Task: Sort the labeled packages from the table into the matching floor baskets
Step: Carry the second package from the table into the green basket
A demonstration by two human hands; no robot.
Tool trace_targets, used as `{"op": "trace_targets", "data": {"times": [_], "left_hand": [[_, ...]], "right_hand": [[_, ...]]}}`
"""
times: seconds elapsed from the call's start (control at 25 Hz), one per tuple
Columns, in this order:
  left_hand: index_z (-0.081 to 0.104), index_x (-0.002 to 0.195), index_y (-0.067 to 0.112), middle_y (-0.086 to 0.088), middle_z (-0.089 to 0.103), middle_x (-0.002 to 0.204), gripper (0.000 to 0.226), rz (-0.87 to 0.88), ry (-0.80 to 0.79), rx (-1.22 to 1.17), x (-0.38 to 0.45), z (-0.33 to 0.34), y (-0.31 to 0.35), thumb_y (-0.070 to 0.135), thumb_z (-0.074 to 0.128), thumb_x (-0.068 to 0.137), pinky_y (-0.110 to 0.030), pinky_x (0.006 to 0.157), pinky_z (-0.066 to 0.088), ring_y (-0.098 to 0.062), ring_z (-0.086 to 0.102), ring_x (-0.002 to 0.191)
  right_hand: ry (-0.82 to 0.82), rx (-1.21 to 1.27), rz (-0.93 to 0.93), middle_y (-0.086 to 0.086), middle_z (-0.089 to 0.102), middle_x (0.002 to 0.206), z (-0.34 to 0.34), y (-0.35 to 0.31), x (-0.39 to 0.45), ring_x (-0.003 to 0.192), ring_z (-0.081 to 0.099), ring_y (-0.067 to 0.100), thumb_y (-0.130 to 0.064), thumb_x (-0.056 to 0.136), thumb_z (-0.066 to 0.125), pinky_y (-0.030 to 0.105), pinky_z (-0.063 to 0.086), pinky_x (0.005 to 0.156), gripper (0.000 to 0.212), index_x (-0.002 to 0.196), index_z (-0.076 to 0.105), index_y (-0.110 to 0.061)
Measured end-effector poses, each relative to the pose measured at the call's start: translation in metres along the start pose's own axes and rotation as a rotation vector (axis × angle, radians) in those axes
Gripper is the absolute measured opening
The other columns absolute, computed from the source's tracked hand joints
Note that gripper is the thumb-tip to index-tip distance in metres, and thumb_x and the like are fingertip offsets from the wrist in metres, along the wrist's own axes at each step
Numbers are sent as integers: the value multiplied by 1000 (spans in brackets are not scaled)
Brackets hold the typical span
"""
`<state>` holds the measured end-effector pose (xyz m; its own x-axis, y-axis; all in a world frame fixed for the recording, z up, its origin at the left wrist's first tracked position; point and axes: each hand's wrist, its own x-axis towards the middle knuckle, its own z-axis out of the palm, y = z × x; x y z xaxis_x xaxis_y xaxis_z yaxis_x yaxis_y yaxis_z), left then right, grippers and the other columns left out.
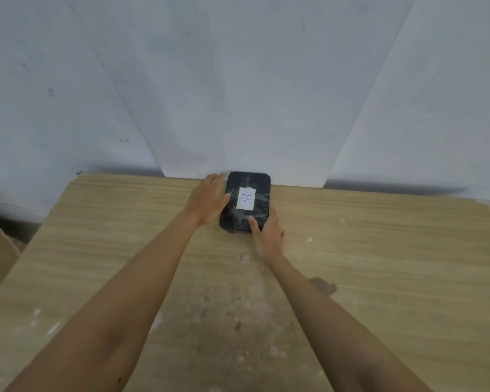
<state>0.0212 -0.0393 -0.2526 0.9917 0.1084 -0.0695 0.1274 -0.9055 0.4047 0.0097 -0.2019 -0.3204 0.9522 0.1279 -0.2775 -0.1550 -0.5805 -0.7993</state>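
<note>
A black package (245, 203) with a white label (246, 198) marked "B" lies at the far edge of a wooden table (379, 264), against a pale wall (238, 80). The left hand (210, 200) grips its left side; the right hand (266, 236) clasps its near right corner
</note>
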Motion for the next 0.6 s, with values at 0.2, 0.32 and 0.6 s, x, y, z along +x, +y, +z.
{"op": "trace_targets", "data": {"times": [0.2,0.32,0.6], "left_hand": [[27,145,7,-15,36,148,56,85,-27,-18,46,25,-7,29,43,96,-42,111,35,-30,37,134],[28,146,12,-16,38,147,57,74,-75,-34,60,37,-18,34,43,96,-43,110,35,-31,38,133],[16,148,32,-15,42,141,61,-189,-88,44,30,54,-38,53,33,94,-53,101,41,-34,44,126]], "right_hand": [[-22,-69,-100,1,39,150,2,17,17,140,32,23,-49,94,41,56,9,117,67,149,18,-19],[-169,-143,-149,-3,46,146,-13,18,29,136,37,25,-46,94,43,60,3,116,62,148,18,-28],[11,46,-37,1,61,121,-5,19,10,120,50,22,-42,91,52,41,14,115,43,126,48,-17]]}}
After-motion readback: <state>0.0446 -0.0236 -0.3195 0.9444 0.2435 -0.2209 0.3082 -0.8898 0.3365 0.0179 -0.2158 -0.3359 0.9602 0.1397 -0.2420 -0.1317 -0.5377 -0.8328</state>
